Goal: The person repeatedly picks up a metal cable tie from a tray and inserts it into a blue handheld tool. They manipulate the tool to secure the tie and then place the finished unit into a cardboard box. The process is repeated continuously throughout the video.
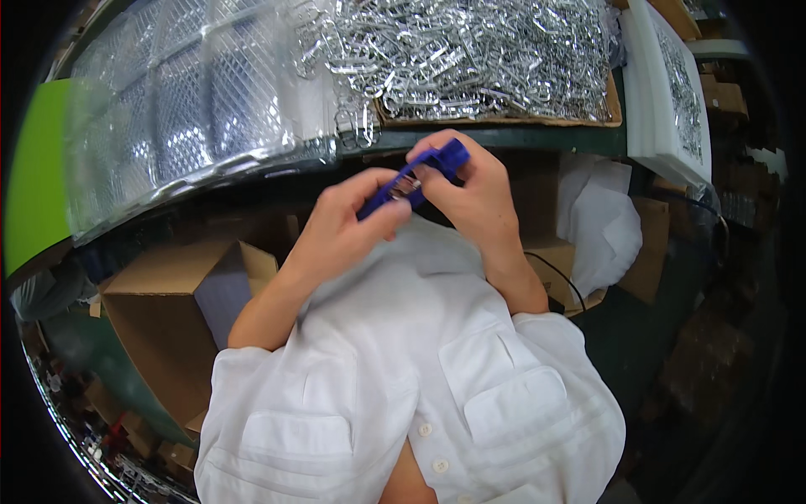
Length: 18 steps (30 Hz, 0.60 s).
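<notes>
In front of my chest, at the near edge of the bench, both hands hold one blue plastic piece (454, 156). It is long and slanted, and a shiny metal part (405, 186) shows in the gap in its middle. My left hand (348, 220) is closed on the lower left end, its thumb by the metal part. At the upper right end my right hand (475, 186) is closed too, with the thumb pressed against the blue plastic. The fingers hide much of the piece, so its exact kind cannot be made out.
Beyond my hands, a cardboard tray (504, 123) holds a heap of small shiny metal wire parts (470, 63). Clear plastic trays (193, 109) lie at the left beside a green panel (38, 181). Open cardboard boxes (159, 311) stand below; white foam sheets (672, 92) stand right.
</notes>
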{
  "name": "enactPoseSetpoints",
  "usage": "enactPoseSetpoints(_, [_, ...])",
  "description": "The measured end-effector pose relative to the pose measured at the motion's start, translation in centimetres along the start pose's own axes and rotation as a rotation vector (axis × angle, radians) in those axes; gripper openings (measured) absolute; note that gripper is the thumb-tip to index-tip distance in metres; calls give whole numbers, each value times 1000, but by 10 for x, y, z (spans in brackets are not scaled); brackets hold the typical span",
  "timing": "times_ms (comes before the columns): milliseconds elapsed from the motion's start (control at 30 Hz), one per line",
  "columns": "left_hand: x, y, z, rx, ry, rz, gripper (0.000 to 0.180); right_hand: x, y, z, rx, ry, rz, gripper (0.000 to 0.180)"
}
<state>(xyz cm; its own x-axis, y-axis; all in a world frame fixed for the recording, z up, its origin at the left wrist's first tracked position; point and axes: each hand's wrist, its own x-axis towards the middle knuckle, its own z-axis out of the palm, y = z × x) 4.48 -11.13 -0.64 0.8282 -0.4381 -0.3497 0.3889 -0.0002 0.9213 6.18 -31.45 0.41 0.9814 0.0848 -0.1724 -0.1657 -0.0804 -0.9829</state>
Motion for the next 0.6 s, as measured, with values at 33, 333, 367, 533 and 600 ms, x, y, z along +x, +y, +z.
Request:
enactPoseSetpoints(33, [-7,3,-4,-115,-88,30,34,-3,-4,-1,67,13,-1,17])
enactPoseSetpoints(333, [-41,50,-9,736,78,645,61,-25,-35,-32,415,-259,-219,62])
enactPoseSetpoints(367, [-41,50,-8,750,98,688,63,-25,-34,-31,428,-257,-211,63])
enactPoseSetpoints(533, [-40,56,-9,749,98,642,69,-21,-32,-31,410,-239,-225,65])
enactPoseSetpoints(600, [-36,57,-11,751,95,658,70,-20,-29,-33,424,-244,-241,65])
